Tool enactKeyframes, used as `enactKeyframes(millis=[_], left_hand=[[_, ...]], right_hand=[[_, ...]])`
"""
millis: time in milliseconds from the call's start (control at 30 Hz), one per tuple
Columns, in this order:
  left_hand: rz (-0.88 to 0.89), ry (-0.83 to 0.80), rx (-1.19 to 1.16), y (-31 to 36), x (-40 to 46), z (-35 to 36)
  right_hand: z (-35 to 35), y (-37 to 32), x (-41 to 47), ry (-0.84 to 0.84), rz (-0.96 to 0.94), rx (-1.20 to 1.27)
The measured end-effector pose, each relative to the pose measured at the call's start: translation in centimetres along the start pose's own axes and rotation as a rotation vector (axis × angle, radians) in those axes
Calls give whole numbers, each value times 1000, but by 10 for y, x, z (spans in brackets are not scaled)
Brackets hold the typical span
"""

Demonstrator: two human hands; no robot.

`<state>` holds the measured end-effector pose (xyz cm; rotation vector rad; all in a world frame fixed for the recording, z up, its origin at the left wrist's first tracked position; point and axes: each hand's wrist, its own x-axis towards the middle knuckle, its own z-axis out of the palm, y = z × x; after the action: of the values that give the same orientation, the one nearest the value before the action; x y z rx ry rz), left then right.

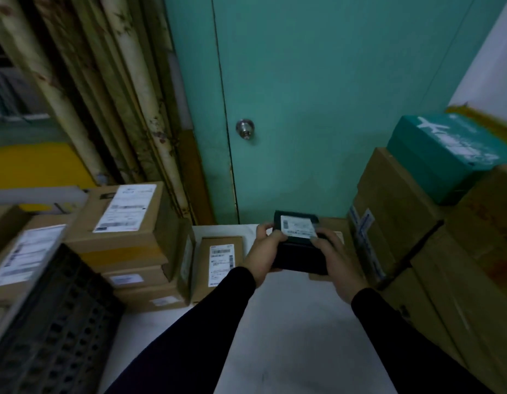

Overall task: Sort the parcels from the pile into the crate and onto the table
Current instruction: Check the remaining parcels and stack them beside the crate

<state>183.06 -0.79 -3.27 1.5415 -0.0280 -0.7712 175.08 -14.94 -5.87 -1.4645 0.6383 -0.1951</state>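
- The smooth teal door [317, 109] with its round metal knob [245, 128] is filling the space ahead of me.
- The flat white bench [289, 336] is stretching out under my arms.
- Stacked brown cardboard boxes [445, 265] are standing on my right, a teal box [451, 155] sitting on top.
- More labelled cardboard parcels [127, 223] are piling up on my left, beside a dark perforated plastic crate [56, 322].
- A flat cardboard parcel [221, 263] with a white label is lying on the bench, just left of my hands.
- I am holding a small dark rectangular parcel [297, 243], white label up, above the bench.
- My left hand [263, 251] is gripping its left edge and my right hand [334, 257] is curling round its right.
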Motion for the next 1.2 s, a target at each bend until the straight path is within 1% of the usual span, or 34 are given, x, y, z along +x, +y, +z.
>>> enactKeyframes(millis=[100, 167, 233, 367, 467, 533, 733, 833, 933, 1033, 1200], left_hand=[[61, -28, 72, 10, -32, -30], [53, -28, 97, 8, -49, -51], [52, -10, 111, 3, -64, -70], [64, 5, -113, -15, -90, -94], [52, 37, -216, -30, -109, -103], [45, 39, -236, -36, -121, -110], [77, 99, -194, -39, -138, -121], [80, 79, -185, -36, -144, -126], [139, 90, -143, -36, -148, -127], [167, 103, -107, -39, -150, -127], [138, 76, -89, -37, -156, -122]], right_hand=[[30, -18, -26, -66, 81, 76], [42, -24, -41, -137, 152, 155], [52, -29, -54, -208, 172, 162], [81, -31, -84, -300, 172, 115], [99, -24, -101, -287, 158, 94], [107, -19, -111, -290, 164, 106], [121, -18, -132, -307, 141, 140], [121, -21, -138, -323, 120, 135], [120, -22, -141, -328, 83, 157], [120, -18, -146, -315, 67, 171], [116, -10, -150, -253, 117, 184]])
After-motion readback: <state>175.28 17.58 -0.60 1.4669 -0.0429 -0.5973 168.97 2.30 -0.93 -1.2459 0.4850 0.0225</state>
